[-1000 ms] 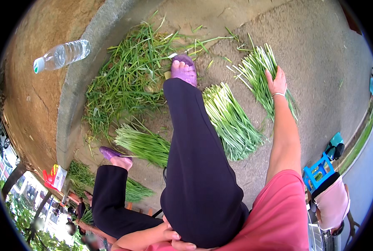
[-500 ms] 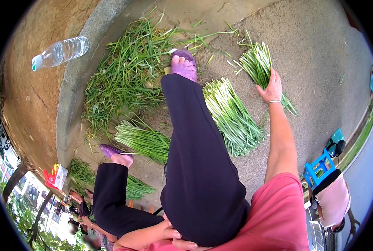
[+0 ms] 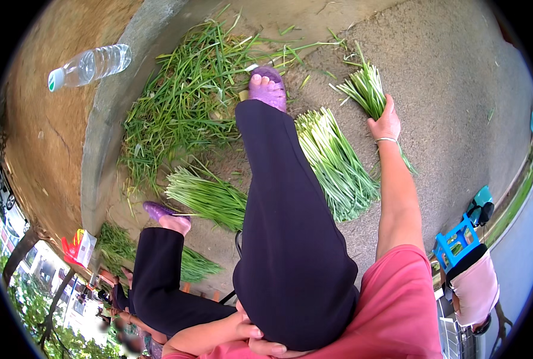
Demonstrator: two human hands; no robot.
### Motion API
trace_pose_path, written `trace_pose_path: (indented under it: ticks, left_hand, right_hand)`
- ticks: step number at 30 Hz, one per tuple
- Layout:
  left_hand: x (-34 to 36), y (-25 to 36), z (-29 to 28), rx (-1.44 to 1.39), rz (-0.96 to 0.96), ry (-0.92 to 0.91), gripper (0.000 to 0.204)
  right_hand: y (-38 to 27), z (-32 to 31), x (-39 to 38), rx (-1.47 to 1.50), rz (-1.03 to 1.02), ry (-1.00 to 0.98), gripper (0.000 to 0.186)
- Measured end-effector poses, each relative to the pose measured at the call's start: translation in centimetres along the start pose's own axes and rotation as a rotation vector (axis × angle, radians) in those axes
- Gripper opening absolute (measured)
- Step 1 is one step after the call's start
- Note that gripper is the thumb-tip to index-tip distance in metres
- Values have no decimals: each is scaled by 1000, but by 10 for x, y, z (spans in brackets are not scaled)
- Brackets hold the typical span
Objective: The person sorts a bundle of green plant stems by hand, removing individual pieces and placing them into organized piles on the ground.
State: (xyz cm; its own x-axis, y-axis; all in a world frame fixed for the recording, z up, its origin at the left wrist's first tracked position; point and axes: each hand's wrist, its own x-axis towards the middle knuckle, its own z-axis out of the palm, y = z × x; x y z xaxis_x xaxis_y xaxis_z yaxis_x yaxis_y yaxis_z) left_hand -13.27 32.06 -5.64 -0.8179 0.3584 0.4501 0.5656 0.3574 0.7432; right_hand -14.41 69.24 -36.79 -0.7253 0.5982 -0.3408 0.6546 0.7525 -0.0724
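Note:
At the right of the paved ground, my right hand is closed round a bunch of garlic chives, their pale cut ends pointing away from me and green tips trailing past my wrist. Just left of it a larger pile of garlic chives lies beside my leg. My left hand rests low against my thigh, fingers lightly bent, with nothing seen in it. Another pile of chives lies between my feet, partly behind my trouser leg.
Loose, tangled leaves cover the ground by a concrete kerb. A clear plastic bottle lies beyond the kerb. A blue stool and a person in pink are at the right. Other people sit at the lower left.
My right hand has gone from lying spread over the chives to closing round the bunch, which now looks narrower. My left hand has stayed against my thigh.

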Motion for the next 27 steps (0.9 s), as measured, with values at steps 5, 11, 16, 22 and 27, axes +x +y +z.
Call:
trace_pose_path:
  ticks: [5, 11, 16, 22, 27]
  left_hand:
    - [1, 3, 6, -37, 10, 5, 38]
    - [9, 6, 14, -86, 19, -12, 39]
    - [19, 10, 0, -48, -4, -94, 36]
    - [13, 23, -29, 17, -22, -257, 34]
    - [-12, 36, -76, -89, -161, -360, 50]
  right_hand:
    - [-4, -39, -1, 169, 170, -86, 75]
    - [3, -89, -11, 533, 22, 56, 66]
    - [-44, -160, -17, 810, -171, 75, 61]
    - [-187, -290, -50, 964, -700, 214, 51]
    - [-314, -368, -121, 927, -1067, 306, 40]
